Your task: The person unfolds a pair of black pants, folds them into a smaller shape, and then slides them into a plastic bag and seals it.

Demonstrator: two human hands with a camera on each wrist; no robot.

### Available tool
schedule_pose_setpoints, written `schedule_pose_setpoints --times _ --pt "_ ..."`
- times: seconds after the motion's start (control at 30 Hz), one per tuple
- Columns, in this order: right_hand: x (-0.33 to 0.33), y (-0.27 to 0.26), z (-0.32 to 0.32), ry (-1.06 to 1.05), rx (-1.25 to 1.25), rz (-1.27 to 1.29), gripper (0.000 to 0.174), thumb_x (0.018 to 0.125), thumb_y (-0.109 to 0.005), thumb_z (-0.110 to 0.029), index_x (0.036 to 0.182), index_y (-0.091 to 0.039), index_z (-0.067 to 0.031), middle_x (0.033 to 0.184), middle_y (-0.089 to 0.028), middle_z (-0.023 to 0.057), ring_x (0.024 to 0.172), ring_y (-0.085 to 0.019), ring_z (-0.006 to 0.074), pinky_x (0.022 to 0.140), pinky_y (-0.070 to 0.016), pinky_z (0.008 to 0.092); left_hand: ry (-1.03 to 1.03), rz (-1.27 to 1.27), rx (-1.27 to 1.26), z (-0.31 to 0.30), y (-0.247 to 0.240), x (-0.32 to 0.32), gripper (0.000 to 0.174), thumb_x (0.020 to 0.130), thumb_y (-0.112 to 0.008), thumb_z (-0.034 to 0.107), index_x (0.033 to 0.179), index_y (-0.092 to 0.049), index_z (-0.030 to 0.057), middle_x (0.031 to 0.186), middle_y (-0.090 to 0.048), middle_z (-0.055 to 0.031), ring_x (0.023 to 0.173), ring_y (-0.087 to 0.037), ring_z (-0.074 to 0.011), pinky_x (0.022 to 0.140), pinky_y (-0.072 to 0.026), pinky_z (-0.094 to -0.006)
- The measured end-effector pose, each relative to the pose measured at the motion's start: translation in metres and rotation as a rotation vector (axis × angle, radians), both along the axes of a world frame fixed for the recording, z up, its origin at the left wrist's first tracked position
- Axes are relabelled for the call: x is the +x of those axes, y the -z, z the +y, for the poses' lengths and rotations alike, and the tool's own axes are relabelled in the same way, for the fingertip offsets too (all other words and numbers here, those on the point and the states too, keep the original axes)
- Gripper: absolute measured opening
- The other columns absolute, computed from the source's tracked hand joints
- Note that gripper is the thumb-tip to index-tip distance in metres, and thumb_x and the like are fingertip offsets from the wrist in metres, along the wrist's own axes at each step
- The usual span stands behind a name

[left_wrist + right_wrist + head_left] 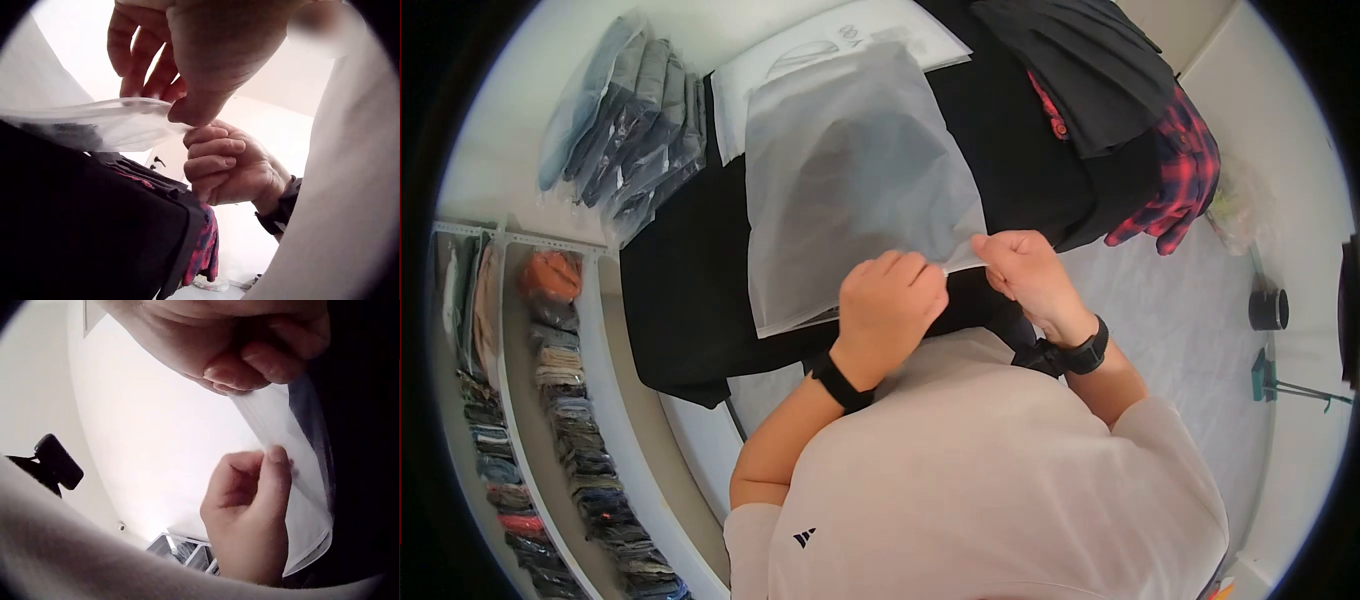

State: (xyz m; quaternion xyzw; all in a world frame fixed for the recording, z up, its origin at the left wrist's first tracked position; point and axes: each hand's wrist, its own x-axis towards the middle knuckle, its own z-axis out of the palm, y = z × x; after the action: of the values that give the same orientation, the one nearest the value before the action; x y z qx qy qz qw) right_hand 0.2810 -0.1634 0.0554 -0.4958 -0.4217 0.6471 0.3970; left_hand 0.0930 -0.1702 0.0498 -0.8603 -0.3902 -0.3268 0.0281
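Note:
A frosted plastic bag (850, 170) with something grey-blue inside lies on the black-covered table, its edge toward the body. The left hand (890, 310) pinches that edge near its right part; in the left wrist view the thumb of the left hand (206, 56) presses on the bag's edge (137, 119). Close beside it, the right hand (1035, 285) pinches the corner of the same edge, fingers curled. In the right wrist view the right hand (250, 350) holds one end of the edge and the left hand (250, 512) pinches it farther along.
Bagged garments (645, 110) stand stacked at the table's left. A printed white bag (750, 100) lies beyond the frosted one. Dark pleated cloth (1090, 70) and a red plaid garment (1185, 160) lie at the right. Shelves of folded clothes (575, 400) stand at the left.

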Motion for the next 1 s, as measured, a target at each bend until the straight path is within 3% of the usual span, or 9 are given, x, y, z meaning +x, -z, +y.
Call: schedule_pose_setpoints --times 0.27,0.43,0.53,0.63,0.67,0.7,0.77,0.87,1.0 --pt "0.032 0.01 0.005 -0.052 -0.012 0.075 0.04 0.091 -0.059 -0.02 0.055 -0.044 -0.0113 0.048 -0.037 -0.006 0.042 -0.03 0.0037 0.041 -0.0215 0.0228 -0.105 0.001 -0.005 -0.026 0.005 -0.062 0.017 0.062 -0.071 0.003 0.076 -0.061 0.0081 0.074 -0.057 -0.0035 0.071 -0.057 -0.0238 0.064 -0.0441 -0.0368" --pt "0.038 0.0 0.01 -0.337 -0.041 -0.148 0.04 0.094 -0.054 -0.023 0.057 -0.049 -0.0078 0.048 -0.044 -0.0031 0.044 -0.042 0.0043 0.044 -0.029 0.0203 -0.132 0.014 -0.082 -0.026 0.004 -0.09 0.016 0.067 -0.07 0.006 0.08 -0.062 0.0081 0.083 -0.06 -0.0013 0.082 -0.058 -0.0226 0.071 -0.0451 -0.0344" --pt "0.049 0.005 0.022 -0.252 0.108 -0.211 0.042 0.096 -0.049 -0.027 0.059 -0.052 -0.0069 0.055 -0.051 -0.0019 0.049 -0.049 0.0046 0.047 -0.034 0.0192 -0.176 0.014 -0.144 -0.023 -0.002 -0.126 0.016 0.077 -0.066 0.007 0.092 -0.063 0.0071 0.098 -0.062 -0.006 0.092 -0.058 -0.0257 0.078 -0.0451 -0.0344" --pt "0.06 0.012 0.045 -0.216 0.248 -0.217 0.012 0.092 -0.054 -0.013 0.101 -0.058 -0.0065 0.081 -0.062 0.0032 0.068 -0.055 0.0086 0.065 -0.0438 0.0214 -0.527 -0.486 -0.346 -0.018 0.006 -0.154 0.029 0.088 -0.054 0.004 0.116 -0.058 0.0067 0.106 -0.061 -0.0102 0.096 -0.058 -0.0202 0.084 -0.0447 -0.0307" --pt "0.055 0.013 0.05 -0.173 0.36 -0.242 0.029 0.088 -0.058 -0.005 0.118 -0.056 -0.0074 0.088 -0.063 0.0061 0.075 -0.057 0.0126 0.072 -0.0461 0.0241 -0.609 -0.553 -0.432 -0.015 0.004 -0.16 0.034 0.091 -0.05 0.002 0.124 -0.055 0.0066 0.107 -0.061 -0.0107 0.095 -0.058 -0.0181 0.085 -0.0444 -0.0292" --pt "0.05 0.013 0.056 -0.177 0.361 -0.242 0.029 0.088 -0.058 -0.005 0.118 -0.056 -0.0074 0.088 -0.063 0.0061 0.075 -0.057 0.0126 0.072 -0.0461 0.0241 -0.576 -0.571 -0.58 -0.011 0.004 -0.171 0.047 0.09 -0.047 -0.003 0.136 -0.045 0.0093 0.109 -0.061 -0.0106 0.092 -0.059 -0.0149 0.086 -0.0449 -0.027" --pt "0.039 0.014 0.068 -0.214 0.835 -0.816 0.068 0.076 -0.062 0.009 0.137 -0.044 -0.0156 0.105 -0.062 0.0102 0.087 -0.054 0.0222 0.083 -0.0459 0.0317 -0.473 -0.594 -0.76 -0.004 0.003 -0.184 0.051 0.089 -0.048 -0.002 0.139 -0.041 0.0105 0.109 -0.061 -0.0113 0.096 -0.058 -0.0157 0.088 -0.0446 -0.0279" --pt "0.031 0.016 0.081 -0.304 0.852 -0.732 0.078 0.071 -0.063 0.009 0.14 -0.041 -0.0199 0.111 -0.061 0.0099 0.09 -0.051 0.0276 0.088 -0.0442 0.0357 -0.297 -0.749 -0.981 0.009 0.002 -0.185 0.063 0.087 -0.05 -0.004 0.145 -0.033 0.0115 0.105 -0.064 -0.011 0.099 -0.059 -0.0153 0.091 -0.0439 -0.0273" --pt "0.02 0.018 0.084 -0.287 0.926 -0.632 0.051 0.077 -0.062 0.003 0.125 -0.059 -0.0133 0.103 -0.066 0.0078 0.082 -0.055 0.0254 0.081 -0.047 0.0344 -0.139 -0.912 -1.038 0.021 0.015 -0.187 0.054 0.083 -0.056 -0.006 0.136 -0.046 0.004 0.103 -0.067 -0.0076 0.093 -0.061 -0.0128 0.088 -0.0447 -0.0248"
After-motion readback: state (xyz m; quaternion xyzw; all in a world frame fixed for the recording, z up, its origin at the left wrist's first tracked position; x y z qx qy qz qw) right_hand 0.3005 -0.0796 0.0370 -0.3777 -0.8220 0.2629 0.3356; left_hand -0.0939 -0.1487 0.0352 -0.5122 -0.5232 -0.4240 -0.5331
